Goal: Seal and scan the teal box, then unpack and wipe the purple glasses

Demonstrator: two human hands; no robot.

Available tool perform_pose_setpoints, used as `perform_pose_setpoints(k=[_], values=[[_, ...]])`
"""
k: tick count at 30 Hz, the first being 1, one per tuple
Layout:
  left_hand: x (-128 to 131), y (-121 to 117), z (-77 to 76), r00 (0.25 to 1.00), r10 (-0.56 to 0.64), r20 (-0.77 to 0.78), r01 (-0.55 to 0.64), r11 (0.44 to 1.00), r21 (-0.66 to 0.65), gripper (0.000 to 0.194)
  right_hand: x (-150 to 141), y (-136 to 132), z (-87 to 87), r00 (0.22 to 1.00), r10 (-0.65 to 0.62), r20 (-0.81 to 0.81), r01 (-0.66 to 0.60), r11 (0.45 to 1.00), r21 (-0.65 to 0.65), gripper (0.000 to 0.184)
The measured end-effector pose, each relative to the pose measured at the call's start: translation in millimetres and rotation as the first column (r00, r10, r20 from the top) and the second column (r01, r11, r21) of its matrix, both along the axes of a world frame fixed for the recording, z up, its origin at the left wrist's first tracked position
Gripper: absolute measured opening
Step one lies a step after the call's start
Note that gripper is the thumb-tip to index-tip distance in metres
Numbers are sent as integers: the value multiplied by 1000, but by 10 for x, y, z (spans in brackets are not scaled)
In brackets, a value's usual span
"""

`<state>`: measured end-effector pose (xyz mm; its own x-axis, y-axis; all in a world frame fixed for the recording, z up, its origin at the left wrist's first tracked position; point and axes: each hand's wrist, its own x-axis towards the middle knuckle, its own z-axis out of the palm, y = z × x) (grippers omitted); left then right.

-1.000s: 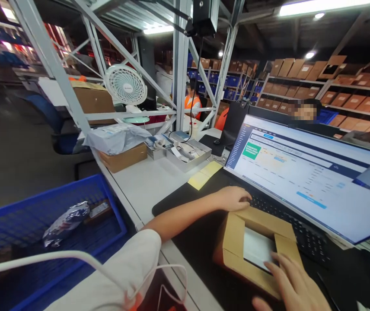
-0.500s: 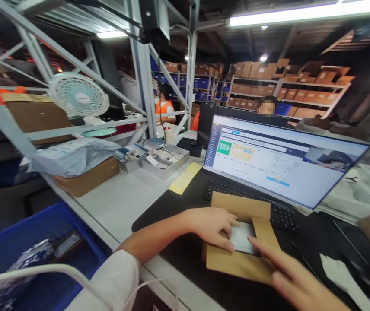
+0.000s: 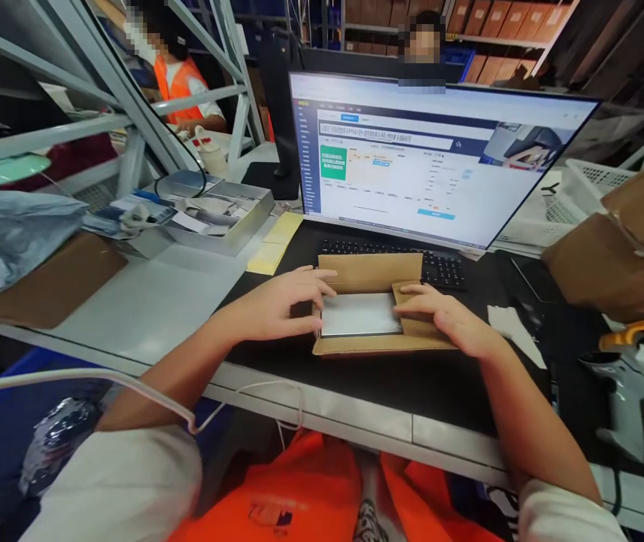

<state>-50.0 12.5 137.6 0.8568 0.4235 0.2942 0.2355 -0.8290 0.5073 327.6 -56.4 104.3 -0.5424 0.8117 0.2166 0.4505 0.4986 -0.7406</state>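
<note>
A small cardboard box (image 3: 370, 269) lies on the black desk mat with its flaps folded out. Inside it sits a flat, pale, rectangular item (image 3: 360, 315), whose kind I cannot make out. My left hand (image 3: 291, 302) is at the box's left side, fingers apart, with fingertips at the left edge of the pale item. On the right, my right hand (image 3: 443, 312) reaches over the right flap with its fingers stretched out toward the item's right edge. Neither hand is wrapped around anything.
Behind the box are a keyboard (image 3: 446, 272) and a lit monitor (image 3: 390, 188). Yellow paper (image 3: 274, 245) and a grey tray (image 3: 243, 226) of papers lie left. A barcode scanner (image 3: 624, 410), a white paper piece (image 3: 517, 331) and brown packages (image 3: 598, 256) are right. Two people are beyond.
The view has swung down and right. My right hand has come onto the box's right flap, and my left hand has shifted to its left edge. The pale item is now more exposed.
</note>
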Motion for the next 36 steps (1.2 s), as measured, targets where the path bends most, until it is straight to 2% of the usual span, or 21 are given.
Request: perform_pose_setpoints(k=[4,7,9,11,13,16,18,20,23,24,26,28,29,31,32,34,36], values=[[-290,-85,-420,979,86,187,-85,996,-11,31,-4,-5,-62,998,62,32,-61,997,-39,77],[-412,-180,-772,974,165,156,-160,986,-45,45,-63,-11,-35,998,60,34,-59,997,-45,75],[-443,-240,-955,972,193,131,-184,980,-79,54,-88,-19,43,999,40,-31,-40,999,24,76],[-450,-278,-1070,972,202,119,-191,977,-96,59,-51,-31,151,993,-21,-112,36,990,137,75],[-450,-284,-1120,975,194,109,-183,978,-101,61,79,-52,246,974,-141,-180,178,961,210,68],[-451,-253,-1115,980,163,113,-151,983,-107,61,390,-134,244,916,-354,-189,384,910,156,59],[-457,-231,-1091,982,144,126,-129,984,-120,62,564,-245,94,870,-478,-125,488,870,71,58],[-472,-218,-1081,983,135,125,-114,981,-159,62,631,-395,-164,824,-560,-88,558,829,-46,61],[-502,-197,-1159,978,149,149,-106,959,-263,65,558,-632,-618,710,-635,-304,587,773,-241,65],[-504,-184,-1216,963,177,202,-109,945,-308,75,522,-698,-752,652,-643,-401,582,764,-279,64],[-466,-147,-1350,899,263,351,-109,909,-403,108,474,-797,-960,548,-643,-535,594,750,-292,60],[-355,-112,-1454,850,321,418,-88,868,-489,140,464,-835,-1089,508,-682,-526,639,708,-300,60],[-272,-103,-1475,859,322,398,-75,848,-525,150,463,-829,-1136,524,-719,-457,668,680,-303,61],[-68,-102,-1443,907,292,303,-63,806,-588,164,445,-777,-1217,620,-754,-217,701,657,-278,62],[39,-107,-1397,914,276,296,-40,790,-612,167,422,-741,-1259,678,-731,-81,698,674,-241,61],[230,-115,-1276,888,310,339,-24,768,-640,160,354,-678,-1338,759,-639,129,652,745,-143,59],[360,-119,-1160,829,367,422,5,749,-662,149,281,-653,-1388,784,-584,210,608,792,-66,58]])
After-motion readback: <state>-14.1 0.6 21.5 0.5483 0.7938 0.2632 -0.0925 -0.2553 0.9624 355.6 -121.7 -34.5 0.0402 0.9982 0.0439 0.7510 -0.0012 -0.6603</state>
